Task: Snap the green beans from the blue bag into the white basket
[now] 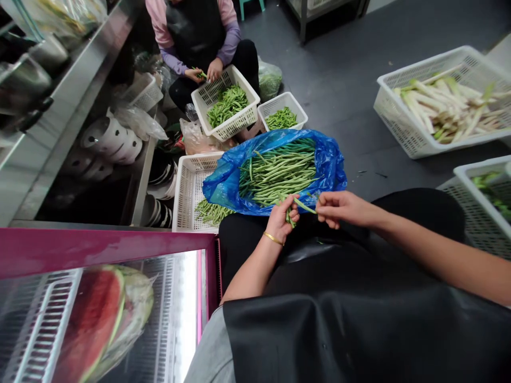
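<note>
My left hand (pixel 280 219) is closed around a few green beans (pixel 290 217), with a gold bangle on its wrist. One bean (pixel 305 206) stretches from it across to my right hand (pixel 334 208), whose fingers pinch the far end. Both hands are over my lap, at the near edge of a blue plastic bag (pixel 331 159) full of long green beans (pixel 279 173). To the left of the bag, a white basket (pixel 195 165) has short bean pieces (pixel 213 211) in it; the bag partly covers this basket.
Opposite, a person (pixel 195 37) in a dark apron handles beans over a white basket (pixel 243 119). A smaller basket (pixel 301 114) of beans stands beside it. At right is a basket (pixel 403 133) of pale stalks. A display fridge (pixel 191 242) with cut watermelon is close on my left.
</note>
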`<state>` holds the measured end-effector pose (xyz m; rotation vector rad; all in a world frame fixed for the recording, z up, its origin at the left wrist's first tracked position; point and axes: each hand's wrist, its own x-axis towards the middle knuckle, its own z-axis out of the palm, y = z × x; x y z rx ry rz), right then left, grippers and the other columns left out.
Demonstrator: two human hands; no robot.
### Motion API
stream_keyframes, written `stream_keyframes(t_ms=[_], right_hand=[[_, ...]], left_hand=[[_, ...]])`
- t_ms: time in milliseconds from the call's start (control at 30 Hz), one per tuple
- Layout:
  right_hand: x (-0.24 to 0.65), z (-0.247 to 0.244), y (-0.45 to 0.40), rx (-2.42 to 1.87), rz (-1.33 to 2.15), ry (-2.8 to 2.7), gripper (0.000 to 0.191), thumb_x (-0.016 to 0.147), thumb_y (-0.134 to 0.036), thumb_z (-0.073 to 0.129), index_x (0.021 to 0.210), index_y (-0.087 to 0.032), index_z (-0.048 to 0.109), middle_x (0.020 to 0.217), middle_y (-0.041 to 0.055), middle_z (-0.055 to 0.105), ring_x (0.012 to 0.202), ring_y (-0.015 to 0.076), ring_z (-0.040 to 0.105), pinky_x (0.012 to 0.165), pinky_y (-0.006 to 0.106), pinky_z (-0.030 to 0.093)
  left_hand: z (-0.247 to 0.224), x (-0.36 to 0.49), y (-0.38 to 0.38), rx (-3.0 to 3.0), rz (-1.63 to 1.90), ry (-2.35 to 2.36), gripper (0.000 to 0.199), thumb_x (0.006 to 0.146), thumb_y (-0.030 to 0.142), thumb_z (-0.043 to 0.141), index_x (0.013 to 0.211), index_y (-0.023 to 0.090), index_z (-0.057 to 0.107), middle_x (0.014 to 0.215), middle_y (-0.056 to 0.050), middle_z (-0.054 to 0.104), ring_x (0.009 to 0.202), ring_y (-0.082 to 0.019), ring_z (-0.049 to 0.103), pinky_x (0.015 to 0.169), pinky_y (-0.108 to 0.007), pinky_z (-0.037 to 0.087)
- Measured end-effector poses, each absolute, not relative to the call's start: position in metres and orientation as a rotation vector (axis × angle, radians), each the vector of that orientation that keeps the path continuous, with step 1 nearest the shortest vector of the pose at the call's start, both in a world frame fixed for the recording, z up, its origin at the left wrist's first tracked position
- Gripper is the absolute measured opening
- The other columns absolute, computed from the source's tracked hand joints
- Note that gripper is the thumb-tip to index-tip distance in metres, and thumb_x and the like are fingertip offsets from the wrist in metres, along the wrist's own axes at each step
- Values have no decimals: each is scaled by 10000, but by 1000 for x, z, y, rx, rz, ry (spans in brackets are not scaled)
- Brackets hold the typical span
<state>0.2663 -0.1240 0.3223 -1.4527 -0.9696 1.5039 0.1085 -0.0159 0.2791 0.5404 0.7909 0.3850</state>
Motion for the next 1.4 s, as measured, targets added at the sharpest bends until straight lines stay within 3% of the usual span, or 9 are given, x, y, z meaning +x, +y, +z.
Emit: stream_keyframes(t_ms=[133,267,467,667,767,933,1167,1300,1400], right_hand=[[247,301,-145,-1462,1568,-822,413,743,-542,656,902,-182,532,482,-71,509,392,97,479,403,221,412],[248,294,-138,-1556,1635,-1060,360,797,-529,604,782,-170,585,441,-55,481,376,93,463,393,215,375],[259,298,-121,-1244,1093,-477,372,788,-566,608,697,-228,482,440,-83,306,410,101,387,469,265,453],[278,303,-137,-1403,1496,-1068,424,659,-563,731,855,-189,690,769,52,668,725,200,630,670,324,507],[284,316,-119,-1384,1377,-891,563,677,-628,684,1023,-183,674,761,55,654,613,161,592,546,286,472],[274,339,-97,-1468,907,-931,329,810,-516,629,890,-198,650,556,-9,556,458,119,509,454,254,440],[233,322,-140,-1489,253,-1492,173,881,-260,576,1036,-205,631,887,71,715,697,172,683,649,275,559],[214,309,-144,-1333,297,-1656,173,896,-233,557,1038,-167,631,858,72,717,699,151,680,644,249,544],[217,307,-134,-1295,710,-1592,238,924,-337,507,929,-153,659,726,45,694,569,131,632,557,243,508]], left_hand=[[284,105,-30,714,448,759,366,604,349,816,782,135,579,556,66,471,388,-6,331,376,-170,237],[289,102,-41,796,503,750,356,623,363,792,840,151,605,553,61,473,419,-31,365,384,-184,264],[305,92,-38,705,624,618,361,649,412,767,843,187,563,750,2,613,421,-19,341,380,-187,237],[304,77,-32,727,260,481,402,653,490,737,800,137,612,481,52,390,348,-35,290,341,-195,181],[301,77,-35,762,73,399,396,670,438,730,857,97,657,444,57,366,336,-40,290,333,-192,179],[302,79,-39,837,70,439,412,709,448,703,931,104,654,418,69,393,311,-45,309,334,-188,215],[290,92,-31,679,417,848,301,688,399,705,713,138,557,469,56,489,341,-48,415,351,-175,287],[281,102,-20,547,555,1018,296,700,382,693,702,145,516,489,53,509,381,-55,488,388,-164,332],[281,101,-13,593,519,962,331,681,399,713,728,150,500,527,30,563,426,-84,549,391,-166,353]])
